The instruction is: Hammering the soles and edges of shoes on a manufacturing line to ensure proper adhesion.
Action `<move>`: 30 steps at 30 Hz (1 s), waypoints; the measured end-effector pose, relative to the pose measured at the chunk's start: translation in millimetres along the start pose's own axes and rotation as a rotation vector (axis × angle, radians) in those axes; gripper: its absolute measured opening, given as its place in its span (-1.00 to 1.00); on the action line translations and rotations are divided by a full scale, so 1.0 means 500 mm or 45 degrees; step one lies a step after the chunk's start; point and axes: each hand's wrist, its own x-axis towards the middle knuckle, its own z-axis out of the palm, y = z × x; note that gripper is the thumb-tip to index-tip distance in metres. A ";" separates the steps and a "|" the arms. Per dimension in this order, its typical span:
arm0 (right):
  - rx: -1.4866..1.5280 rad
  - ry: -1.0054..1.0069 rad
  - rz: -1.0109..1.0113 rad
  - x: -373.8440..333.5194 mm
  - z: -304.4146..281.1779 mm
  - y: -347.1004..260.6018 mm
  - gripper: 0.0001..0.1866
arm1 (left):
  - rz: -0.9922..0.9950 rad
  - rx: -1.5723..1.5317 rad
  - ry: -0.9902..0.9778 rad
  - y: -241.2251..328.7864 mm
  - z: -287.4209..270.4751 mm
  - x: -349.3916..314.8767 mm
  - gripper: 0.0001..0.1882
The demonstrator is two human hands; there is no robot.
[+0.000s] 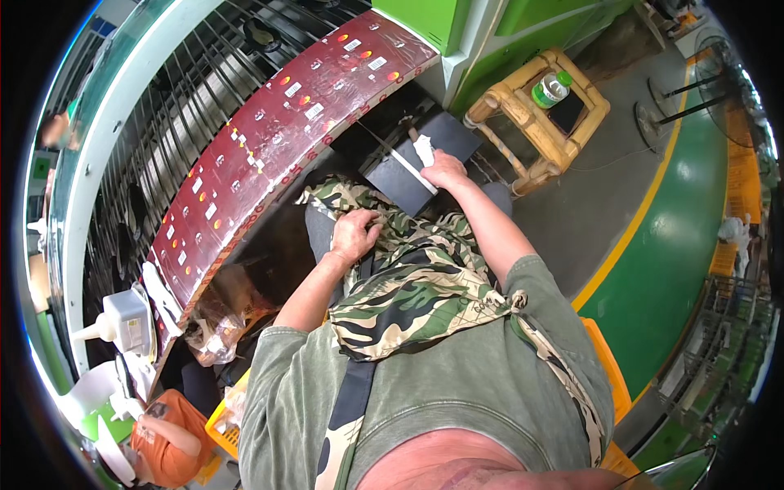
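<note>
My right hand [445, 170] reaches forward over a dark flat panel [390, 181], its fingers closed on the lower end of a white crumpled wrap [424, 150]. Whether that wrap is cloth or paper, I cannot tell. A short brownish piece [413, 132] shows just above it. Beside the hand, a white strip [412, 173] runs slantwise across the panel. My left hand [355, 235] rests on the camouflage apron [408, 314] over my lap, fingers curled in and nothing visible in them.
A dark red board [269, 122] curves along the front left, before a rack of metal rods [212, 77]. On a bamboo stool [531, 139] at right stand a green-capped bottle [552, 90] and a dark flat object. Fans [702, 82] stand beyond. A person in orange [170, 437] is at lower left.
</note>
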 end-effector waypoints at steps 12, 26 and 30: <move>0.079 -0.062 -0.102 -0.006 0.038 0.058 -0.37 | -0.005 -0.102 -0.021 0.017 -0.007 -0.006 -0.75; 1.811 -0.389 -0.003 -0.168 0.097 0.174 -0.80 | 0.036 -0.142 0.030 0.006 -0.012 0.001 -0.76; 1.596 -0.209 0.003 -0.172 0.129 0.186 -0.88 | -0.224 -0.709 0.127 0.026 -0.021 0.027 -0.75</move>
